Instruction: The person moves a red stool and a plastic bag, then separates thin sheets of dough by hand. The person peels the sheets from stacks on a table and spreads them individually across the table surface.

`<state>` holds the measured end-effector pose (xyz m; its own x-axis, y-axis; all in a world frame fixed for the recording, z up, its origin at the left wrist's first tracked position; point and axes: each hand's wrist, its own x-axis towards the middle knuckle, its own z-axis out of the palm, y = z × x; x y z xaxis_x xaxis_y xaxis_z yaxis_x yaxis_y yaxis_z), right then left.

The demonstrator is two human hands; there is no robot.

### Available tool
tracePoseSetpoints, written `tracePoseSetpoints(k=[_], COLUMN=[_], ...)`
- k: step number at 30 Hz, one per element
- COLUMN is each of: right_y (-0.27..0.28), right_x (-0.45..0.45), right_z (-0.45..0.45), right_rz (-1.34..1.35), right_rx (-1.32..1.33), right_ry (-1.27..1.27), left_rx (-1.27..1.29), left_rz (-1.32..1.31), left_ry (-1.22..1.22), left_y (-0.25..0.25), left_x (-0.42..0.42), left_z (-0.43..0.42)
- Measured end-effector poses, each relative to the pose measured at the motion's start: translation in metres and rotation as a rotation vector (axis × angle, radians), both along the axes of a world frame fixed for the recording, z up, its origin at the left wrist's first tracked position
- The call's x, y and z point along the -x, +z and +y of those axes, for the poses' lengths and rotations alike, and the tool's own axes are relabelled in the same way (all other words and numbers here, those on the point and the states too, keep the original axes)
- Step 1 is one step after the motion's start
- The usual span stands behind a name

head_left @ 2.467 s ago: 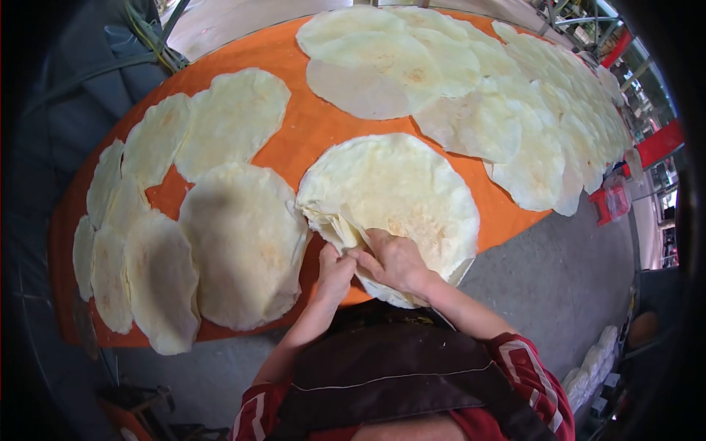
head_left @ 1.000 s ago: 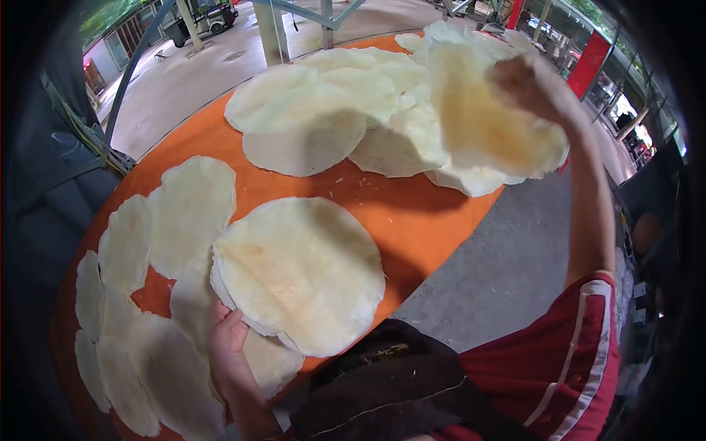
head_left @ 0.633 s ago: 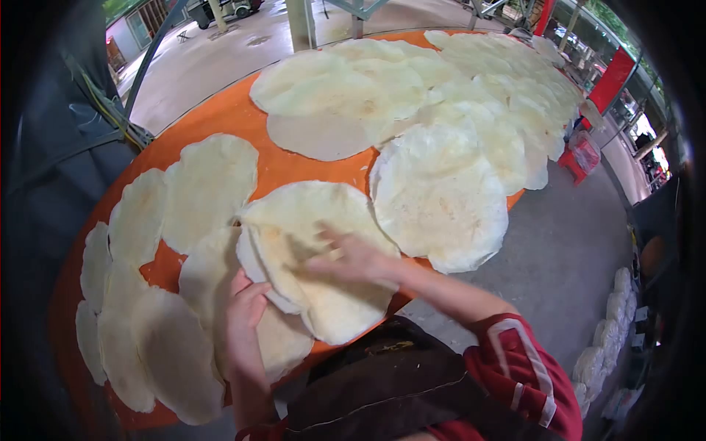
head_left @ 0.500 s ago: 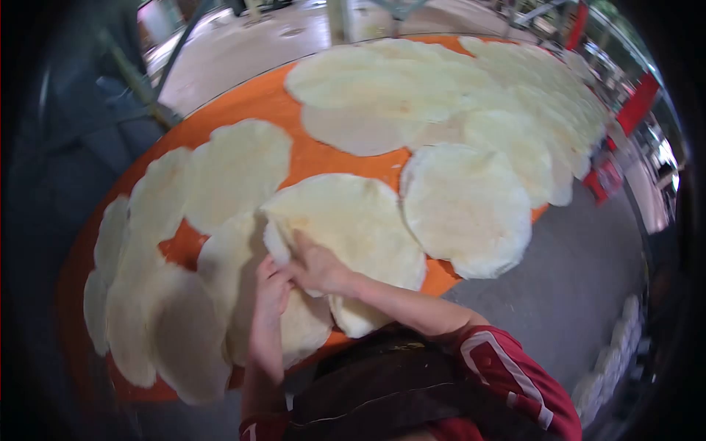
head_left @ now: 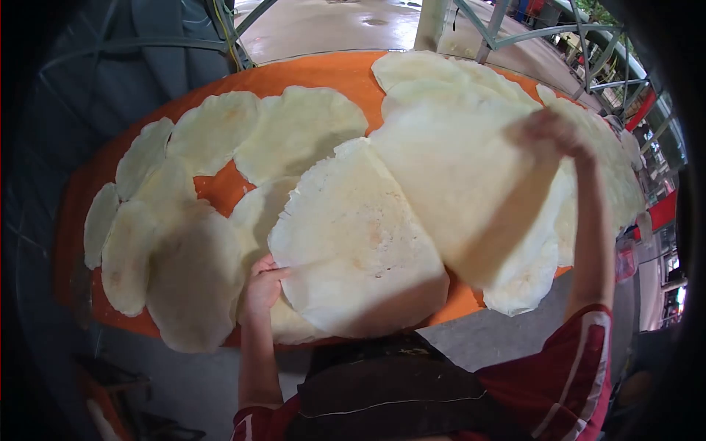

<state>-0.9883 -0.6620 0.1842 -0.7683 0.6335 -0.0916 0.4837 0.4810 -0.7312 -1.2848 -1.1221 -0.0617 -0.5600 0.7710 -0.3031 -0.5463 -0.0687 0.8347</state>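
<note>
My left hand (head_left: 265, 287) pinches the left edge of a thin pale flatbread (head_left: 360, 235), thumb on top. This sheet has a ragged upper-left edge and a few dark specks, and it lies over other sheets at the table's near side. My right hand (head_left: 551, 132) is stretched far to the right over a wide smooth flatbread (head_left: 456, 169), casting a shadow on it. Motion smears its fingers, so whether they grip the sheet's edge is unclear. The two large sheets meet along a slanting line in the middle.
Several overlapping flatbreads (head_left: 213, 132) cover the left of the orange tabletop (head_left: 323, 70), and more lie at the right (head_left: 596, 154). Metal frame bars (head_left: 529, 35) stand behind the table. A dark draped sheet (head_left: 132, 73) hangs at the left.
My right hand has swung from beside the left hand to the far right. The middle flatbread now shows a specked face, and a wide sheet covers the right. The view has shifted.
</note>
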Motion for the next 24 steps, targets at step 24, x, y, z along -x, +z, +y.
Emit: tracePoseSetpoints(k=[24], right_y=[-0.045], right_x=[-0.003], right_z=[-0.039], right_rz=[-0.034], right_rx=[-0.082], right_ry=[-0.112], left_rx=[0.343], left_rz=[2.38], left_ry=[-0.669], left_y=[0.029], left_x=[-0.011], left_z=[0.07])
